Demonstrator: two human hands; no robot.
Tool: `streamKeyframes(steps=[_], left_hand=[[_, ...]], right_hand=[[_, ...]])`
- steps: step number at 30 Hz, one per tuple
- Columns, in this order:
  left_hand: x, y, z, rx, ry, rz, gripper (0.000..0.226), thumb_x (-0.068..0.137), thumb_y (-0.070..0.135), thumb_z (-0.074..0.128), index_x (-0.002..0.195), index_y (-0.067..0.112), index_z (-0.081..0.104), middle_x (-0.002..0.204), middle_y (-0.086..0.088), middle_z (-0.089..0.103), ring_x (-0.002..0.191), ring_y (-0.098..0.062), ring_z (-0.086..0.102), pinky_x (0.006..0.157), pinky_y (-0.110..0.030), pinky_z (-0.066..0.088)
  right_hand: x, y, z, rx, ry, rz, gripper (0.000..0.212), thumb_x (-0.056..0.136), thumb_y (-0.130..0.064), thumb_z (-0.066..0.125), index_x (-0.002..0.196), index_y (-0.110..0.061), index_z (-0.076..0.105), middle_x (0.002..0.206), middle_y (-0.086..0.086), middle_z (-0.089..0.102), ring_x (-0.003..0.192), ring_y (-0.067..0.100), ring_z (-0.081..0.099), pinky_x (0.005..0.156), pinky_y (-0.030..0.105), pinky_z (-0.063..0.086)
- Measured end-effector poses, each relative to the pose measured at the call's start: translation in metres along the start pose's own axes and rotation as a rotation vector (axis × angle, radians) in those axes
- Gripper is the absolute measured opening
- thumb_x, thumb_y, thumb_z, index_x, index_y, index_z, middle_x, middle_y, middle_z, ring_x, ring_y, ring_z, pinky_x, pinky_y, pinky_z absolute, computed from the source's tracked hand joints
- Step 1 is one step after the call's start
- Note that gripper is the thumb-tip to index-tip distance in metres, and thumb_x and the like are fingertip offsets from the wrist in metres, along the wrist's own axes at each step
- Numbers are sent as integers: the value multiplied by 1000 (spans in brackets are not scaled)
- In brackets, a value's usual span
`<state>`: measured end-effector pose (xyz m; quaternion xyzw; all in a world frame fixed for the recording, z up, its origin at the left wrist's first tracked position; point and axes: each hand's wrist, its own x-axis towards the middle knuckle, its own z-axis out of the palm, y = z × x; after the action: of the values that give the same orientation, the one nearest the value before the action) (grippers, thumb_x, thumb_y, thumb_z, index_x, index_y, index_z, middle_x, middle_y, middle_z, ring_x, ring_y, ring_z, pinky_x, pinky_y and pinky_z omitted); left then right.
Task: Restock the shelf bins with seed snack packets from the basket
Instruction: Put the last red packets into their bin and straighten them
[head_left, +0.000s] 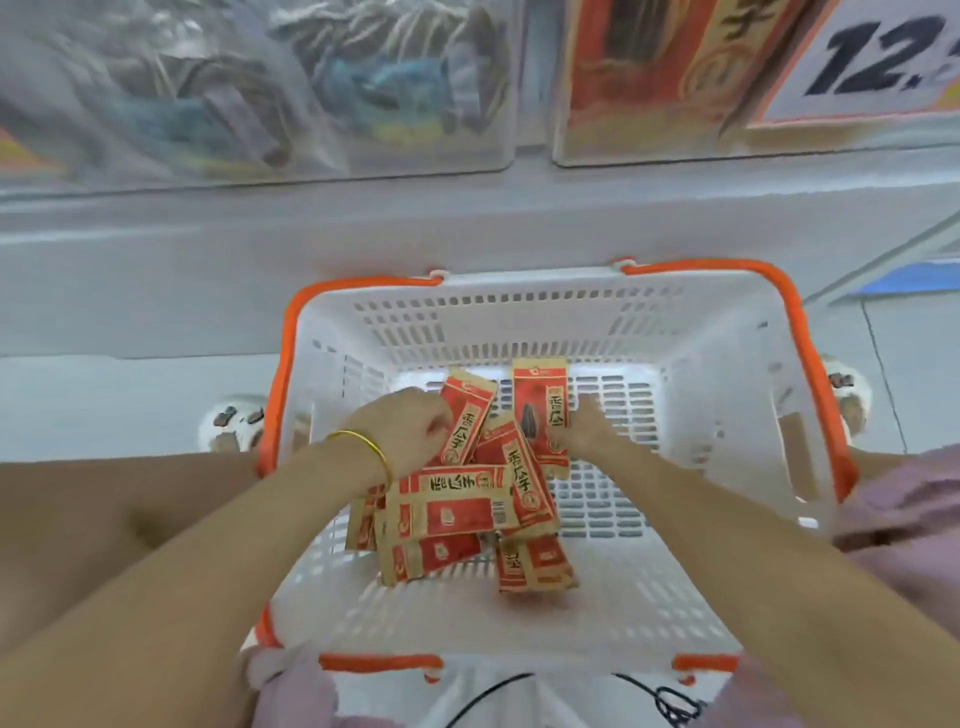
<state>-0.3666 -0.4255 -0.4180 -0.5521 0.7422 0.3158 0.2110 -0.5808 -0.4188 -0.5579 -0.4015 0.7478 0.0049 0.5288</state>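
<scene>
Left grip clutches slanted packet, right grip pinches upright packet, inside basket.

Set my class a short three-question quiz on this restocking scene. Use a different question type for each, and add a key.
1. Which hand wears the gold bracelet?
2. Where do the red seed packets lie? A) in the white basket B) on the floor C) on the shelf ledge
3. True or false: both hands are raised into the shelf bins.

Key
1. The left hand.
2. A.
3. False: the left hand and the right hand are both down in the white basket, on the red seed packets.
</scene>
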Motion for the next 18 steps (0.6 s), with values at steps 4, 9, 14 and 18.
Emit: streamKeyframes(steps=[4, 9, 14, 18], left_hand=[[1, 0, 7, -34, -8, -26, 28, 95, 18, 40, 114, 17, 60, 117, -1, 54, 106, -18, 53, 90, -28, 43], [1, 0, 10, -58, -6, -30, 28, 95, 24, 40, 118, 24, 57, 119, 1, 52, 108, -16, 51, 95, -33, 42], [1, 3, 10, -67, -3, -23, 28, 95, 24, 41, 116, 22, 58, 115, -2, 53, 103, -18, 52, 92, -34, 44], [-2, 10, 8, -68, -9, 9, 29, 96, 23, 41, 120, 20, 56, 117, -3, 52, 102, -19, 53, 92, -32, 44]], right_hand=[[38, 15, 38, 277, 75, 57, 62, 77, -43, 74, 120, -5, 49, 107, 5, 64, 92, 20, 62, 85, 36, 53], [26, 17, 33, 162, 139, 30, 40, 80, -38, 72, 108, -11, 64, 101, 6, 69, 91, 24, 66, 74, 28, 49], [6, 23, -18, 332, 227, -87, 25, 87, -20, 67, 107, -9, 54, 99, 5, 62, 86, 22, 59, 72, 30, 47], [-8, 26, -12, 621, -197, 65, 28, 87, -17, 66, 111, -4, 59, 98, 14, 71, 84, 27, 69, 72, 40, 55]])
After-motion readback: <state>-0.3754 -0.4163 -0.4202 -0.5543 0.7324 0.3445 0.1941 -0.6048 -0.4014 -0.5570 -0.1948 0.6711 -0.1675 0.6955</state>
